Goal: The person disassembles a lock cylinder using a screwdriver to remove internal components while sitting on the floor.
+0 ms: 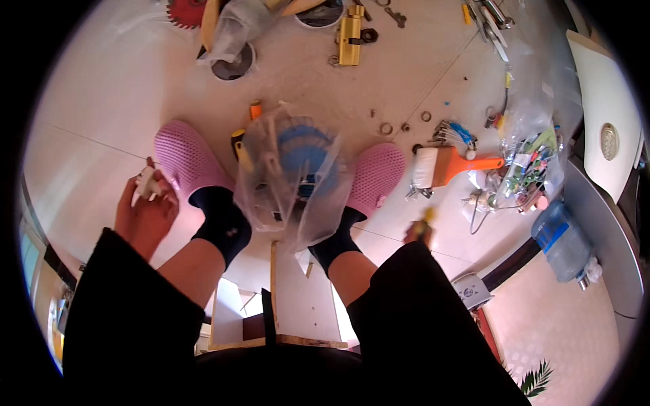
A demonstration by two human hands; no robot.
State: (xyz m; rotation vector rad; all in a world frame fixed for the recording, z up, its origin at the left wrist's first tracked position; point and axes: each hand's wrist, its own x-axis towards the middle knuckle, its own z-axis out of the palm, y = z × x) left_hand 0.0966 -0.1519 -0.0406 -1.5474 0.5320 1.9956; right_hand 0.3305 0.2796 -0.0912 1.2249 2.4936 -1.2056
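My left hand (pixel 147 218) is raised beside the pink clog on my left foot (pixel 187 154). Its fingers are closed around a small cream-coloured piece (pixel 146 184) whose kind I cannot make out. Most of my right hand (pixel 416 233) is covered by its black sleeve and smeared by motion. A blurred yellow-tipped thing (pixel 428 215) sticks up from it, below the wide paintbrush with an orange handle (pixel 447 166). On the floor between my feet lies a clear plastic bag (pixel 325 220) with a blue round thing (pixel 305 152) inside.
Far off are a brass lock cylinder (pixel 350 40), a red saw blade (pixel 186 13) and a round tin (pixel 235 64). At right lie a bag of small coloured parts (pixel 535 166), a blue water bottle (pixel 563 243) and several metal rings. A wooden stool (pixel 305 298) is under me.
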